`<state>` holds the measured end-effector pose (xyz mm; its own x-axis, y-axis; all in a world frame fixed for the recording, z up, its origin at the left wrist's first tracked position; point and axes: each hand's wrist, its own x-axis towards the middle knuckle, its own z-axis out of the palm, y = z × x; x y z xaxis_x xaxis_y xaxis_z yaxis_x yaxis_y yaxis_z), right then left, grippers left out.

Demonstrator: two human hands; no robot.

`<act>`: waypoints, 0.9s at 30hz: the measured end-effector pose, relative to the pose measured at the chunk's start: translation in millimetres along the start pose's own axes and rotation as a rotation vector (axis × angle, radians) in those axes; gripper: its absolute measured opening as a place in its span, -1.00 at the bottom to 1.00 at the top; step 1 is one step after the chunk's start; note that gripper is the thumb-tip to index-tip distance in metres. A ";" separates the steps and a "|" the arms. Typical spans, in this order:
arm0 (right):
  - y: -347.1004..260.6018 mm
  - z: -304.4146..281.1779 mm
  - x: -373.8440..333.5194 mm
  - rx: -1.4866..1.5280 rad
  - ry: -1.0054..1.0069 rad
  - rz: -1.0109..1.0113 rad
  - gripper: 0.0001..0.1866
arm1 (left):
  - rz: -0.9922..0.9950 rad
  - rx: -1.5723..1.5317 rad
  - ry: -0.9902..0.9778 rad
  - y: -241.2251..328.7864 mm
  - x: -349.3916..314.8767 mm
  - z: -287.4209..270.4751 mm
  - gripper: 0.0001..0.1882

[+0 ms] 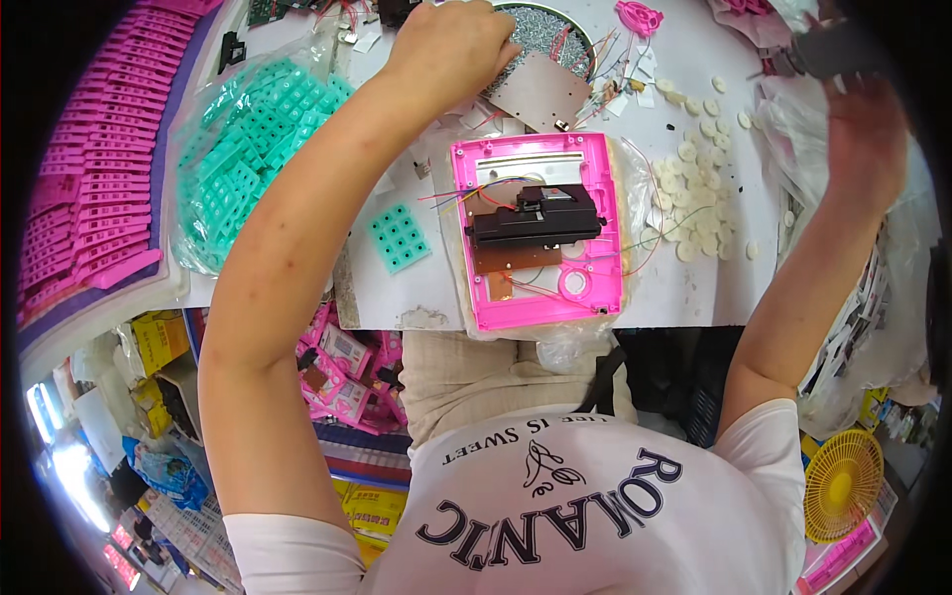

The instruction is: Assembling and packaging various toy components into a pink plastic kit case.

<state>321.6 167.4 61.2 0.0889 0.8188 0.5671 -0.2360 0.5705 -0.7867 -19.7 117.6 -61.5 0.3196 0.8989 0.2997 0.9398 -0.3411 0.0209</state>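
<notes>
My left hand [451, 52] is at the far middle, at the left rim of a round dish of small silver screws [540, 35]. Its fingers are curled together; whatever they may pinch is hidden. At the far right my right hand [865, 124], blurred, grips a dark grey electric screwdriver [838, 50], its tip toward the left. In front of me lies a pink plastic housing [613, 218], with a black mechanism [540, 220], a brown circuit board [516, 259] and thin coloured wires inside. A flat grey metal plate [540, 91] leans against the dish.
Left of the housing lies a teal rubber keypad [399, 239], beside a clear bag of teal keypads [253, 149]. Pink plastic parts [109, 159] are stacked at far left. Scattered cream discs [694, 183] lie to the right. A yellow fan [843, 484] stands lower right.
</notes>
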 end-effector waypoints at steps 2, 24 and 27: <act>4.6 3.1 0.0 -0.202 -0.178 0.124 -0.57 | -0.015 0.015 -0.041 0.2 2.8 4.9 -0.75; -34.5 104.8 -120.6 0.565 -0.917 0.279 -0.63 | -0.092 -0.618 0.318 113.3 -137.0 -78.5 -0.79; -38.5 109.7 -122.1 0.501 -0.918 0.289 -0.64 | -0.078 -0.620 0.341 112.4 -137.1 -75.8 -0.78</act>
<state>213.6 38.4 49.0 -0.7422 0.4392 0.5062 -0.5184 0.1024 -0.8490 32.9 -64.9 -27.9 0.1034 0.8257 0.5545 0.6841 -0.4638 0.5630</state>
